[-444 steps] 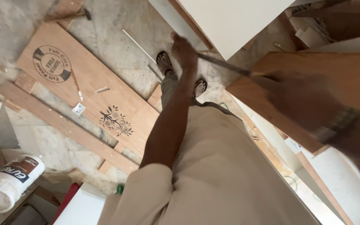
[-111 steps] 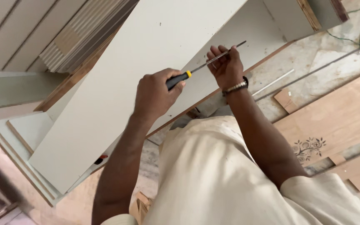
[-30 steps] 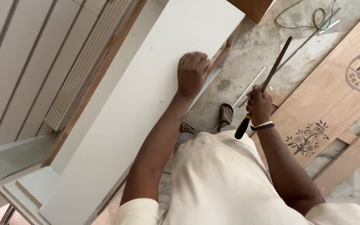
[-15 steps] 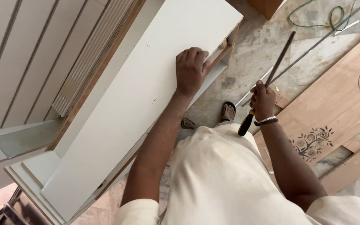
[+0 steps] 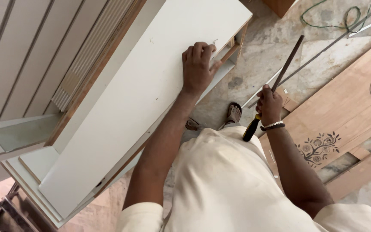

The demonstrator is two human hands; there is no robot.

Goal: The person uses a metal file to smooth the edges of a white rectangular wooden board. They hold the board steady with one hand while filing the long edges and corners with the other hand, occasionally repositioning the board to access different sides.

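The left hand (image 5: 198, 66) lies flat, fingers together, on the white board (image 5: 138, 103), while to its right the right hand (image 5: 269, 105) clamps a long file (image 5: 280, 79) by its black handle

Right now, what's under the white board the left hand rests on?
Under the white board, stacked white panels and a wooden frame peek out; the rest is covered by it and the left hand.

Under the left hand (image 5: 198, 66) lies a white board (image 5: 142, 99), smooth and matt, with raw wood at its edges. The right hand (image 5: 269, 105) grips a dark matt metal file (image 5: 286, 64) with a glossy black plastic handle. Beyond it lies rough-grained brown plywood (image 5: 344, 107) on mottled stone floor (image 5: 258, 56).
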